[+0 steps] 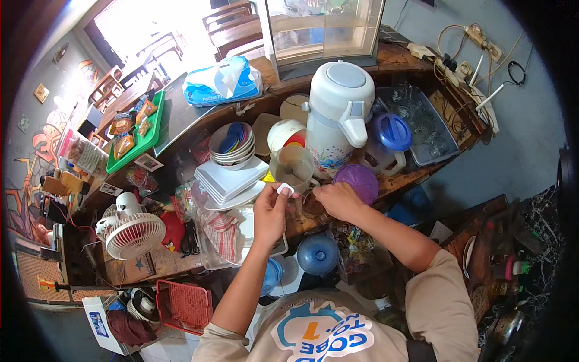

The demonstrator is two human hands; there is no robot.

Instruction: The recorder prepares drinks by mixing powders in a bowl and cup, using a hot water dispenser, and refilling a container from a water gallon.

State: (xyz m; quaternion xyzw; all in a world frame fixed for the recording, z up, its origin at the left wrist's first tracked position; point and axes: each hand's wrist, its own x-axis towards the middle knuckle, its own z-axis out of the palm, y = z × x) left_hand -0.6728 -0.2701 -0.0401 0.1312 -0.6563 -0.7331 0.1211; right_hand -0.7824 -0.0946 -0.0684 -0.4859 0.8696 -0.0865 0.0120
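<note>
My left hand [270,215] pinches a small white piece [285,188], perhaps paper or plastic, between thumb and fingers. Just beyond it stands a cloudy clear plastic pitcher [289,172] with something dark inside. My right hand [340,200] is by the pitcher's handle, its fingers bent downward; whether they grip anything is hidden. Below those fingertips a drinking glass [312,206] is partly visible on the wooden counter [296,221]. A purple plastic lid or bowl [357,181] lies right behind my right hand.
A white pump thermos [337,113] rises behind the pitcher, beside a blue-lidded jug [392,131]. Stacked square plates [230,181] and bowls [233,149] stand left. A fan [133,231], tissue pack [221,83] and tub of glasses [420,122] surround them. Blue water bottles [318,254] sit below.
</note>
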